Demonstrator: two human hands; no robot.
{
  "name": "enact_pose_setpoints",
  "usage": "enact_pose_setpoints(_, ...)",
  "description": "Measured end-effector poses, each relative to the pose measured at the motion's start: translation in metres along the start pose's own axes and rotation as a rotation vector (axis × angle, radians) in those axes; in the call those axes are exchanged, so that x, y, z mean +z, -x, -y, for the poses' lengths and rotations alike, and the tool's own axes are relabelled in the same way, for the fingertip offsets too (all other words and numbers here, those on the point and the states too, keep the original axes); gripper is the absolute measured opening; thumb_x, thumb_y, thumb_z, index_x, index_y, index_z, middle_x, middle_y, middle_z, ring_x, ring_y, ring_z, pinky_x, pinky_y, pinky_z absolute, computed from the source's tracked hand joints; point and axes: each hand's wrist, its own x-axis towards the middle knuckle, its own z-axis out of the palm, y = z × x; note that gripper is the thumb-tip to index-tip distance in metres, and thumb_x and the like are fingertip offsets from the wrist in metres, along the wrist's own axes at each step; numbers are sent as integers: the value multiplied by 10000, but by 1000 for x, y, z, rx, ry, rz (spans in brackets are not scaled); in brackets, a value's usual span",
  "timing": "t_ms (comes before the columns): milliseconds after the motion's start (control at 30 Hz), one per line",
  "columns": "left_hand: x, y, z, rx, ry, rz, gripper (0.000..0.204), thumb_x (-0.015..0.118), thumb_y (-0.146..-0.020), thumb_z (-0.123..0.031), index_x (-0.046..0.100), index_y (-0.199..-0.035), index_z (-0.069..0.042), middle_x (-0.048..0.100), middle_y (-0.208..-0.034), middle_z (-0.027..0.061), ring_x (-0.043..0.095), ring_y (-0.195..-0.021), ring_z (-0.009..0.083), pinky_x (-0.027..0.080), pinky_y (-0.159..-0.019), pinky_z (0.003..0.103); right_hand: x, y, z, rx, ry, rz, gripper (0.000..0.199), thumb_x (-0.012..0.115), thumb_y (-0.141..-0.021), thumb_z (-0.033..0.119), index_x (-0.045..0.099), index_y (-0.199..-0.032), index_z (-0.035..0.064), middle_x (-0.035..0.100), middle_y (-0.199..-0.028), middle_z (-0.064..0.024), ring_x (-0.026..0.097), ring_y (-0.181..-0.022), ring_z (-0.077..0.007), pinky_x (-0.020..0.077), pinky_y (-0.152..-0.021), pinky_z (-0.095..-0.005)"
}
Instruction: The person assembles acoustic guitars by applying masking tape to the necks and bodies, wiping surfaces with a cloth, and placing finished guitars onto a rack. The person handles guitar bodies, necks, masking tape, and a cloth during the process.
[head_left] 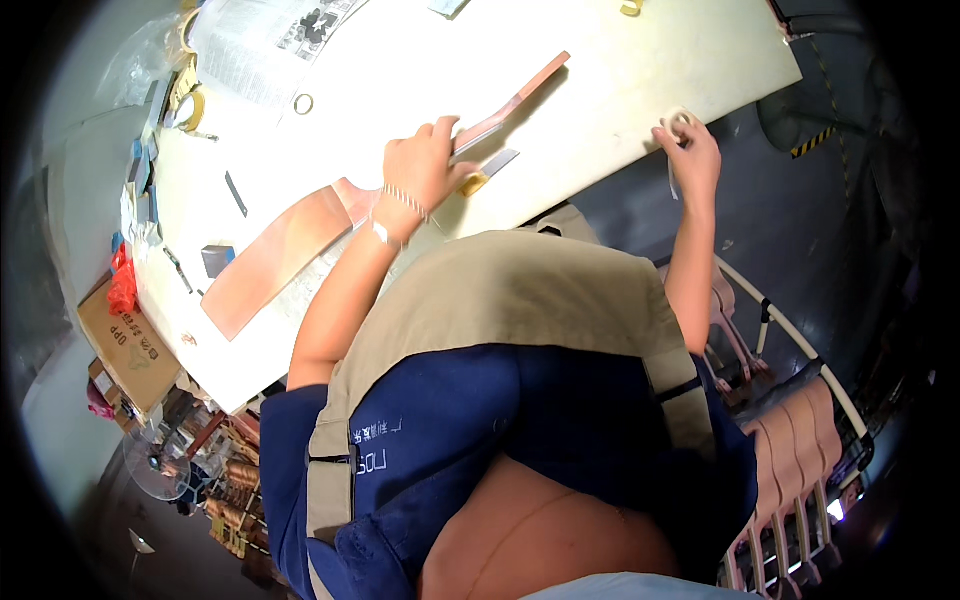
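Note:
A long pinkish-brown piece [290, 250] lies slanted over the near part of the white table. One end is broad and flat; the other narrows to a slim bar toward the far side. My left hand [425, 165] is closed round its narrow part, with a white-and-dark bracelet on the wrist. Beside that hand's thumb is a flat tool [500, 162] with a grey end and a yellow part, partly covered. Off the table's right edge, my right hand [697, 160] grips a roll of pale tape [681, 120], from which a short strip hangs.
The white table [620, 60] has its near edge at my apron [500, 290]. Newspaper [240, 50], a tape ring [303, 104], a dark blade-like strip [236, 194] and a small dark block [217, 261] lie on it. A rack [800, 430] of similar pinkish pieces stands at right; a cardboard box [125, 335] at left.

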Motion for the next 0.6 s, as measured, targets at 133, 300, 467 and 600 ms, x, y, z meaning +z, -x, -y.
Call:
enact_pose_setpoints(133, -18, 31, 16, -19, -63, 73, 395, 732, -738, -306, 592, -1034, -84, 644, -726, 74, 631, -700, 231, 469, -657, 340, -8, -26, 66, -197, 461, 68, 553, 802, -633, 314, 638, -1129, 133, 516, -1286, -116, 525, -1064, -292, 443, -872, -398)
enact_pose_setpoints(300, -20, 41, 86, -192, 576, 428, 332, 759, -716, -217, 660, -997, -71, 660, -797, 55, 605, -698, 149, 482, -689, 290, 61, 16, 146, -1052, -113, 215, 865, 824, -567, 289, 446, -1328, 125, 531, -1226, -82, 505, -1099, -256, 327, -1015, -465)
enact_pose_setpoints(467, -12, 48, 47, -41, 372, -59, 627, 798, -642, -403, 602, -1134, -69, 669, -898, 94, 649, -751, 226, 511, -688, 306, 118, 45, 152, -1060, -177, 243, 863, 784, -609, 199, 391, -1372, 110, 576, -1109, -77, 524, -1051, -258, 320, -1030, -456)
enact_pose_setpoints(600, 38, 34, 22, 118, 45, -363, 385, 666, -762, -442, 633, -893, -81, 630, -755, 69, 610, -762, 241, 420, -898, 423, 125, 45, 152, -1023, -233, 206, 827, 747, -610, 166, 408, -1361, 102, 606, -1017, -65, 550, -993, -259, 347, -1009, -448)
